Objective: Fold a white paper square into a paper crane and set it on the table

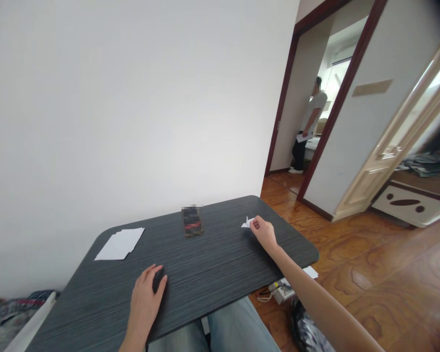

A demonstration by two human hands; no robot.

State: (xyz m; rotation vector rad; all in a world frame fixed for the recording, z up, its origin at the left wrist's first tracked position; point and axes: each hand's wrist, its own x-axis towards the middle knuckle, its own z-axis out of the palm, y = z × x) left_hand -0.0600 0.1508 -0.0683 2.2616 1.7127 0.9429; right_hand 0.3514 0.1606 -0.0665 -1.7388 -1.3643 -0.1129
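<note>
Fingers, right hand (264, 231): pinched on folded paper (247, 223), just right of box (192, 221)
Fingers, left hand (146, 293): loosely spread, palm down on table (223, 264), nearer than box, holding nothing
Sheets (120, 243): flat on table, left of box
Box: dark, upright

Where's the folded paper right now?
Head view: the folded paper is at the far right of the dark table, pinched by the right hand, right of the dark box.
</note>
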